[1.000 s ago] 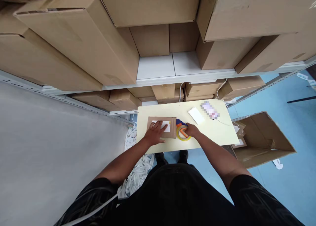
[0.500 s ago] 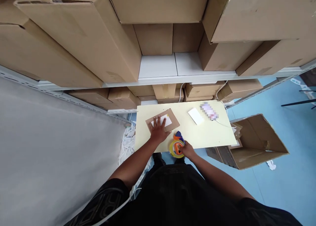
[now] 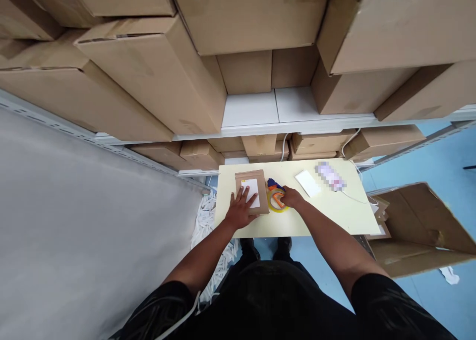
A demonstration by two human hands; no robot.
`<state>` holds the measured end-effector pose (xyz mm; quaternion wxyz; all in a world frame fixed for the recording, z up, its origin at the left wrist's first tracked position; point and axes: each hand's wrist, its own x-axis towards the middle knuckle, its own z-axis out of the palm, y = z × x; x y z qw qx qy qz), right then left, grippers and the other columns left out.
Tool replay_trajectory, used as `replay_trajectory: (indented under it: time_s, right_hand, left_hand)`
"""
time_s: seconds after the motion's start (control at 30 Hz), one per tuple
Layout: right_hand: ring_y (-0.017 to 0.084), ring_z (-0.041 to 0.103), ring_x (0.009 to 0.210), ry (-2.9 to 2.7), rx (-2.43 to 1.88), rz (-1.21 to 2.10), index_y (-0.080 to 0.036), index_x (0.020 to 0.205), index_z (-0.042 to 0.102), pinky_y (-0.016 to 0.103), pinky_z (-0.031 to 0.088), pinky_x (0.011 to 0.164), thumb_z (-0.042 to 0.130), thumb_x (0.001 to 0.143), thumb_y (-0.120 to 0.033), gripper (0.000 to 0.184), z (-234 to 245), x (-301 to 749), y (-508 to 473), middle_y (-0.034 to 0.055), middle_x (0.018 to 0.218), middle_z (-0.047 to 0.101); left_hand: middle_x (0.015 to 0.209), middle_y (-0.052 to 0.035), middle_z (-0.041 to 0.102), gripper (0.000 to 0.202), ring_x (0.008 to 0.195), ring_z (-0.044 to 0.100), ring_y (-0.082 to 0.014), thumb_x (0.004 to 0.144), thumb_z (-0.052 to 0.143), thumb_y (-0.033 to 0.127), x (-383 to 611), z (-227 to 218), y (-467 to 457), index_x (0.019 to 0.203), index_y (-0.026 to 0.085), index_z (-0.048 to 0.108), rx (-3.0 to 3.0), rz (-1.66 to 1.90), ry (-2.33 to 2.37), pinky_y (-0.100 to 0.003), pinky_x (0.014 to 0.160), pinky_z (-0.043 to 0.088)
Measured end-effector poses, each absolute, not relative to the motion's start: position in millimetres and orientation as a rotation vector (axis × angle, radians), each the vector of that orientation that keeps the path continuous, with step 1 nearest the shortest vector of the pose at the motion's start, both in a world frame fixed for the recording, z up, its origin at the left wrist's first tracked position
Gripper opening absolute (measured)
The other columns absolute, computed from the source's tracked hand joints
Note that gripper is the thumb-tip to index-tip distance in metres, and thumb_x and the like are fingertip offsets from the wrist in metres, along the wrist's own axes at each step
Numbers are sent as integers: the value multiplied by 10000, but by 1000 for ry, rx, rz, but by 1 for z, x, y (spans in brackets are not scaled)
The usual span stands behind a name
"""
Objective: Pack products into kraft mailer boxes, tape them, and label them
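Note:
A small flat cardboard parcel [image 3: 253, 179] with a white label lies on the pale yellow table [image 3: 323, 216]. My left hand [image 3: 241, 210] rests on it with fingers spread flat over the label. My right hand [image 3: 292, 198] grips a tape dispenser [image 3: 275, 197], orange and blue with a yellowish tape roll, set against the parcel's right edge.
A white card [image 3: 308, 183] and a blurred object [image 3: 330, 176] with a white cable lie on the table's far right. An open cardboard box [image 3: 420, 231] sits on the blue floor to the right. Shelves of cardboard boxes [image 3: 260, 72] rise behind. White strips [image 3: 208, 226] litter the floor at left.
The parcel has been turned from a slant to stand lengthwise. My right hand brought the tape dispenser from the table's near edge up against the parcel's right side.

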<state>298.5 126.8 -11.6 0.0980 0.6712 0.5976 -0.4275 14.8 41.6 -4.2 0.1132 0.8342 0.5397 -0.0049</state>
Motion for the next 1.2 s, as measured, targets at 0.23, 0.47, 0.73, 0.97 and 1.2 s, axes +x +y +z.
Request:
replay_trajectory:
  time_s: [0.23,0.47,0.73,0.97,1.2]
  right_hand:
    - [225,718,1023,1721,2006,-1473,-204,1292,579,260,515,781,644,830,-209,467,-25,316,-4,65,1123,750]
    - [201,730,1010,1608,2188,-1416,-203,1284,584,234,523,738,579,885,-253,402,-35,286,20,77,1169,750]
    - [246,721,906,1741,2036,-1295,-222,1323,590,263,458,639,721,776,-248,563,-27,312,122,89,1079,752]
    - [216,714,967,1710,1985,-1267,-202,1389,525,258,469,724,614,867,-241,530,-17,326,20,71,1083,751]
    - [285,698,1074,1906,1649,-977,-181,1435,515,310,486,778,614,848,-208,596,6,313,11,148,1205,713]
  left_hand:
    - [1734,-173,72,910,1585,19,-441,878,640,634,58,-7,42,1630,245,310,2224,79,1840,-654,1216,158]
    - [1698,-268,146,1124,1543,162,-508,746,780,644,62,11,39,1629,141,298,2193,-137,1688,-612,1163,301]
    - [1726,-139,167,929,1585,91,-415,845,651,699,5,9,84,1612,259,367,2535,-76,1456,-656,1239,-14]
    - [1723,-146,176,917,1584,88,-423,880,583,715,24,-2,81,1626,241,337,2458,13,1608,-685,1231,-25]
    - [1728,-147,147,929,1586,69,-422,880,576,726,26,4,83,1628,235,329,2419,-24,1599,-694,1225,-33]
